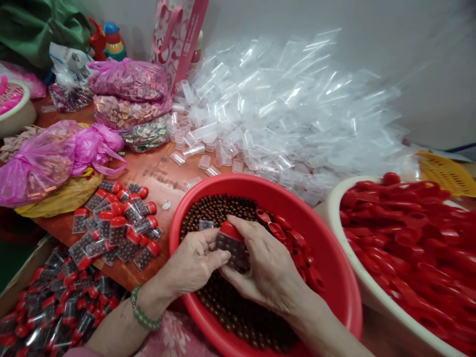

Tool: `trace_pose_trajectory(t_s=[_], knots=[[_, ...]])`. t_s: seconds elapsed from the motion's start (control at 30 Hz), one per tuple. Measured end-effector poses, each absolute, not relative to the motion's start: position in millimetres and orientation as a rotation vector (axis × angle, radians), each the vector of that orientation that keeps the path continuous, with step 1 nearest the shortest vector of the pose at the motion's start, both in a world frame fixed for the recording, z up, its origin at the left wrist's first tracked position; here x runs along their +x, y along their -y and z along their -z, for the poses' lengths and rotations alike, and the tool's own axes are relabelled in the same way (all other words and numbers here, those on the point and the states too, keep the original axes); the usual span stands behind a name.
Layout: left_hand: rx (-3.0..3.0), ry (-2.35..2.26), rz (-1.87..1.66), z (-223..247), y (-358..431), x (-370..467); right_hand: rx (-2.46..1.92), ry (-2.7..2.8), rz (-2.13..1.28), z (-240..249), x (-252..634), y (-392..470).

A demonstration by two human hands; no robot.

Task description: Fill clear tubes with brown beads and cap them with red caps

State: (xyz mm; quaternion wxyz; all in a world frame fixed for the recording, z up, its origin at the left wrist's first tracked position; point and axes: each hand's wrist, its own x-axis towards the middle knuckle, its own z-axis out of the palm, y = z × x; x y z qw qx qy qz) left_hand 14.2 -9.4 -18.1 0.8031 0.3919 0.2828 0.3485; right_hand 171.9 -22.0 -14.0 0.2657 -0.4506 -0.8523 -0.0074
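A small clear plastic container with a red cap point(231, 243), filled with brown balls, is upright between my hands above the red basin point(266, 183). My right hand point(269, 265) wraps around its right side, fingers at the cap and thumb below. My left hand point(195, 263) is closed at its left side, with the thumb against its face. An empty clear case point(206, 225) shows just behind my left fingers; whether they touch it I cannot tell. Brown balls point(245, 327) fill much of the basin, and red plastic caps point(297, 243) lie along its right side.
Filled red-capped containers point(119, 225) lie left on the table, with more in a box point(55, 307) below. Clear empty cases point(282, 114) are heaped at the back. A white tub point(336, 198) of red plastic pieces stands right. Pink bags point(128, 84) sit back left.
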Motion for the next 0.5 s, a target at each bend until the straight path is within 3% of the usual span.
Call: trace_pose_trajectory(t_s=[0.5], knots=[[0.665, -0.655, -0.768, 18.1, 10.5, 17.9, -1.233, 2.304, 0.029, 25.7, 178.3, 29.8]])
